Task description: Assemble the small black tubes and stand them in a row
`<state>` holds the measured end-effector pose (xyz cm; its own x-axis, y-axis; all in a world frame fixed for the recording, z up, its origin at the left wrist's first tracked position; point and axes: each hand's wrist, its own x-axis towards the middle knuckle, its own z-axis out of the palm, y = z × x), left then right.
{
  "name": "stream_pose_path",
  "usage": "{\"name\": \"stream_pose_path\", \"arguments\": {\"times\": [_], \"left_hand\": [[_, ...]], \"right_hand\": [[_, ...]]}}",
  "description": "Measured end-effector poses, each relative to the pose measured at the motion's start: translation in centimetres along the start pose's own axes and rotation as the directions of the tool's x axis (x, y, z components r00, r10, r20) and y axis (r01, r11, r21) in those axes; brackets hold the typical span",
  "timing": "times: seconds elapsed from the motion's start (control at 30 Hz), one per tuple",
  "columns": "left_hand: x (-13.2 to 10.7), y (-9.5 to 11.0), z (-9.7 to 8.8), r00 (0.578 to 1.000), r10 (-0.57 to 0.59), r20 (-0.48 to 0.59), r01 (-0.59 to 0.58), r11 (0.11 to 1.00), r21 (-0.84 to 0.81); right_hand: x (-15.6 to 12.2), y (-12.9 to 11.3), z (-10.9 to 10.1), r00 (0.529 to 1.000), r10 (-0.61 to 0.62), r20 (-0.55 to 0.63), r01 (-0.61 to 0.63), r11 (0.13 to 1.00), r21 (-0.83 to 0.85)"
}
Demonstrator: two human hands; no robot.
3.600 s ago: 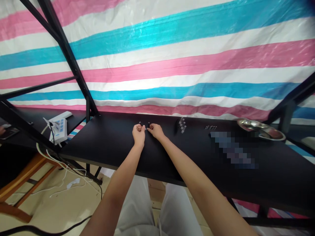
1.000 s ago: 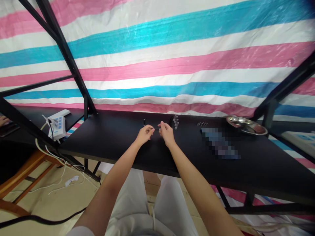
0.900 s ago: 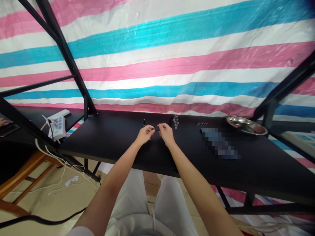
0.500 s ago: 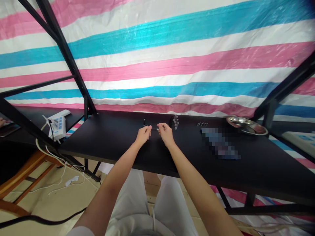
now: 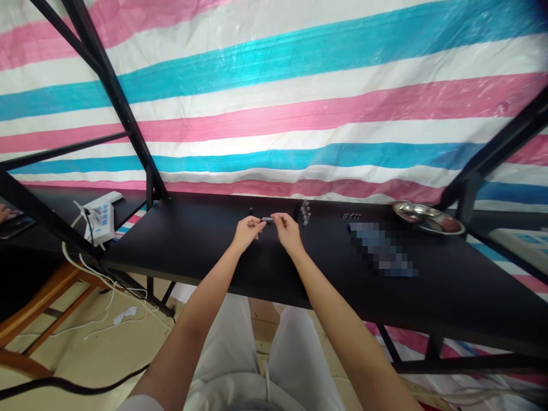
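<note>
My left hand (image 5: 247, 234) and my right hand (image 5: 287, 233) meet over the black table, both with fingers pinched. Between their fingertips lies a small dark cylinder (image 5: 268, 220) with a pale, shiny stripe or part; its exact kind is too small to tell. The left fingers close on its left end, the right fingers on its right end. Just behind my left hand stands a small black piece (image 5: 250, 211), partly hidden. Right of my right hand is a group of several small clear-grey cylindrical pieces (image 5: 305, 212), beside a dark piece that is hard to make out.
Farther right, several tiny metallic pieces (image 5: 351, 216) lie near a blurred flat object (image 5: 381, 249). Shiny metal dishes (image 5: 445, 226) sit at the back right. Black frame posts (image 5: 124, 108) flank the table (image 5: 192, 245). At left are a white device (image 5: 101, 222) and another person's hand (image 5: 4, 213).
The dark cylinder now shows between my fingertips, where a thin dark piece with a shiny end showed before. My left hand has turned slightly and shifted a little left.
</note>
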<state>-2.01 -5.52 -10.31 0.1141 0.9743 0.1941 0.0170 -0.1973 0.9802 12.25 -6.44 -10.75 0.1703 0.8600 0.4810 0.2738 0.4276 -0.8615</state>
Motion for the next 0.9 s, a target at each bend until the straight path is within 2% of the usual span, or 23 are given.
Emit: {"name": "stream_pose_path", "arguments": {"times": [0.07,0.2,0.53,0.67,0.8,0.9], "left_hand": [[-0.1,0.2,0.1,0.999,-0.008,0.032,0.009,1.0,-0.027],[-0.2,0.2,0.0,1.0,0.005,0.012,-0.004,0.998,-0.06],[0.0,-0.3,-0.1,0.996,0.066,0.062,-0.066,0.998,-0.004],[-0.1,-0.7,-0.2,0.989,0.11,0.101,-0.125,0.98,0.153],[-0.3,-0.9,-0.3,0.975,0.17,0.145,-0.214,0.894,0.393],[-0.4,-0.9,-0.3,0.964,0.192,0.181,-0.258,0.837,0.482]], "right_hand": [[-0.1,0.1,0.3,0.996,-0.038,0.077,0.038,0.999,-0.007],[-0.2,0.7,0.6,0.983,-0.071,0.167,0.07,0.998,0.01],[-0.1,1.2,0.3,0.97,-0.035,0.242,0.051,0.997,-0.061],[-0.1,1.4,0.2,0.952,-0.034,0.304,0.06,0.995,-0.077],[-0.2,1.6,0.0,0.941,-0.025,0.338,0.087,0.981,-0.171],[0.1,1.4,-0.6,0.931,-0.03,0.363,0.123,0.964,-0.235]]}}
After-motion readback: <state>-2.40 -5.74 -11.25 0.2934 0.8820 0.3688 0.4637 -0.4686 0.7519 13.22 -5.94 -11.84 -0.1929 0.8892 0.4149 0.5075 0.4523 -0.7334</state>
